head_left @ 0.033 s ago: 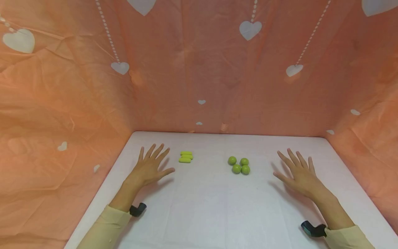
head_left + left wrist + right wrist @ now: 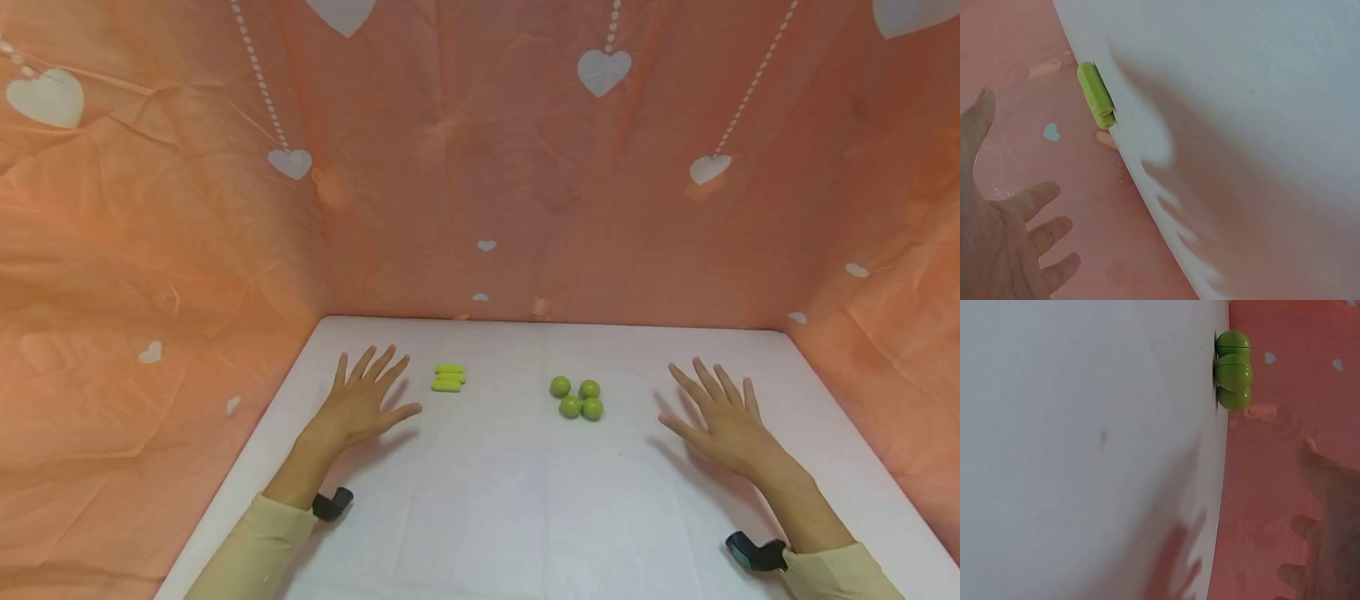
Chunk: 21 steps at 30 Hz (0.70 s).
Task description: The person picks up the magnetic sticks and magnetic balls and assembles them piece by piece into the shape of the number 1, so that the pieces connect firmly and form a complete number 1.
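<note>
My left hand [image 2: 358, 410] hovers over the left of the white table with its fingers spread, holding nothing. Just right of its fingertips lie 3 short yellow-green rods [image 2: 447, 387], side by side; the left wrist view shows grooves along one rod [image 2: 1094, 87]. Several round green balls [image 2: 571, 407] sit in a close cluster right of the middle. A seam runs round each ball [image 2: 1234, 372] seen from the right wrist. Further right, my right hand [image 2: 726, 429] is also spread above the table, apart from the balls and with nothing in it.
The white-covered table [image 2: 495, 500] reaches back to an orange cloth [image 2: 525, 183] with pale hearts, which rises behind it and at both sides. A black wrist device [image 2: 333, 504] shows at the left cuff, and another black device [image 2: 753, 552] at the right cuff.
</note>
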Tool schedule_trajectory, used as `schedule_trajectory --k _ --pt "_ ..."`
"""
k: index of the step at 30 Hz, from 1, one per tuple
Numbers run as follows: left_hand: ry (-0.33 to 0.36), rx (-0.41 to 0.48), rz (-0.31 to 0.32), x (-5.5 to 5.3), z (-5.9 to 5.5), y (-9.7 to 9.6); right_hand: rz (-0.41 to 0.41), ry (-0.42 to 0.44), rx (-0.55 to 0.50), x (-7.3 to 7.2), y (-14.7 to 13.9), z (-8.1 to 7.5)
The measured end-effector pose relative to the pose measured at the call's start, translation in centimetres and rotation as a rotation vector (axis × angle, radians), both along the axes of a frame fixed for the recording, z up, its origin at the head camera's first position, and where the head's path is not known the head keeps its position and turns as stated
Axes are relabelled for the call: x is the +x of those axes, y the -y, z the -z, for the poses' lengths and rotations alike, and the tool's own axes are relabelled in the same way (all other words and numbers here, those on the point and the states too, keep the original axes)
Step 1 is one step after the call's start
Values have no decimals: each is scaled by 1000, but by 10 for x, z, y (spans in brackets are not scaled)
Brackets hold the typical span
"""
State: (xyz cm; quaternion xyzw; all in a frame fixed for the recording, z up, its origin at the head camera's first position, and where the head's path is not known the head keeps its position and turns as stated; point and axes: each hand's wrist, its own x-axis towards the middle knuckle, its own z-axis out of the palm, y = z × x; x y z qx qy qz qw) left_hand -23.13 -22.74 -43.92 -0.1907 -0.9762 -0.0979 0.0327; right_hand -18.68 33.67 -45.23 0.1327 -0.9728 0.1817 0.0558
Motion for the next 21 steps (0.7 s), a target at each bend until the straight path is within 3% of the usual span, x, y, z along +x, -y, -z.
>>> schedule_trajectory --k 8,21 --pt "-11 -8 22 -3 1 -5 -24 -24 -12 1 5 7" --pt "9 3 58 -10 5 -16 -64 -16 -13 -1 25 6"
